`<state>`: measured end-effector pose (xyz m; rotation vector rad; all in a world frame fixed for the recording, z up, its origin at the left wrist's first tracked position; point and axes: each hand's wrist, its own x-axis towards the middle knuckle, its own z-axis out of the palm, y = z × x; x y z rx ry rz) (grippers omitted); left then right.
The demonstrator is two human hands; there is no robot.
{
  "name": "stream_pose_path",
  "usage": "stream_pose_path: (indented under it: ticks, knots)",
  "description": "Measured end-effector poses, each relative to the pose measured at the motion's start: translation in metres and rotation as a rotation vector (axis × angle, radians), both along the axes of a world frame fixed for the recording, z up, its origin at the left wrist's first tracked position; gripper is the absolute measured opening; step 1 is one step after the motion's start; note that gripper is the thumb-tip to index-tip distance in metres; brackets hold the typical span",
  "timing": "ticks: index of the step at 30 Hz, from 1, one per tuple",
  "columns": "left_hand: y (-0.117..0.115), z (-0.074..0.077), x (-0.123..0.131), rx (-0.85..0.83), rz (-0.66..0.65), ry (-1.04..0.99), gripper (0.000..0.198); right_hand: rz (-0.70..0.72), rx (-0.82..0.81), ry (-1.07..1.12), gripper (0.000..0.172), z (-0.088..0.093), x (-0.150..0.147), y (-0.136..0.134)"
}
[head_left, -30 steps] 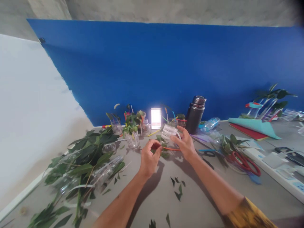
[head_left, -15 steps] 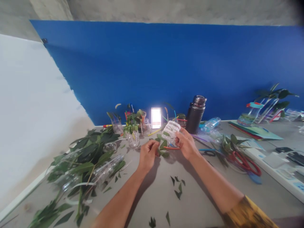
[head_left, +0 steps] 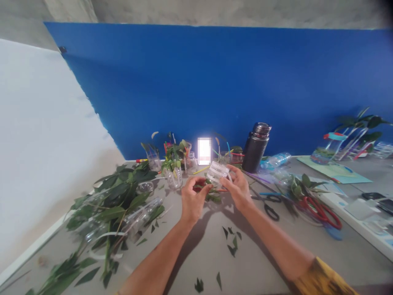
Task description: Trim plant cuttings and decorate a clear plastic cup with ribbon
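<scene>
Right hand (head_left: 241,188) holds a ridged clear plastic cup (head_left: 217,172)

The right hand has its thumb and fingers closed on the ridged clear plastic cup. The cup is tilted, up above the gray table (head_left: 254,266), just left of the right hand's fingers. It sits between the two hands, a bit past the left hand (head_left: 193,200). A white strip (head_left: 230,178) is by the cup, next to the right thumb.

The left hand is bent, with its thumb and first finger close to each other. I can't tell if they pinch something. Green leaves (head_left: 213,197) are just to the right of its fingertips, under the cup. An orange-red stick (head_left: 222,190) is there too, between the hands.

Little cut leaf bits (head_left: 233,246) lie on the near side of both hands. A big heap of leaves (head_left: 119,192) is left of the left hand. A clear jar with leaves (head_left: 174,180) stands past the left hand, a bit to its left. Behind the right hand is a black thermos (head_left: 256,149). Black scissors (head_left: 271,211) lie to the right of the right hand, and red-handled scissors (head_left: 313,209) lie farther right.
</scene>
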<state>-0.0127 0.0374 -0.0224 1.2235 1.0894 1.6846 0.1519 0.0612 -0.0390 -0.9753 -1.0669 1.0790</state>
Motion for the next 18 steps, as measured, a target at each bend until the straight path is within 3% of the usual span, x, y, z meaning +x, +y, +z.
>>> stream_pose_path:
  ticks: [9, 15, 18]
  knots:
    - [-0.0011, -0.001, 0.0019, -0.008, 0.02, 0.09, 0.014, -0.083, 0.049, -0.066, 0.065, 0.0034, -0.0052, -0.0056]
    - [0.0035, -0.0051, 0.0021, -0.076, 0.009, -0.004, 0.028, -0.083, 0.066, -0.062, 0.069, 0.0046, -0.0051, -0.0062]
    - [0.0057, -0.0069, 0.0017, -0.05, 0.017, 0.013, 0.026, -0.097, 0.087, -0.091, 0.07, 0.0015, -0.0043, -0.0049]
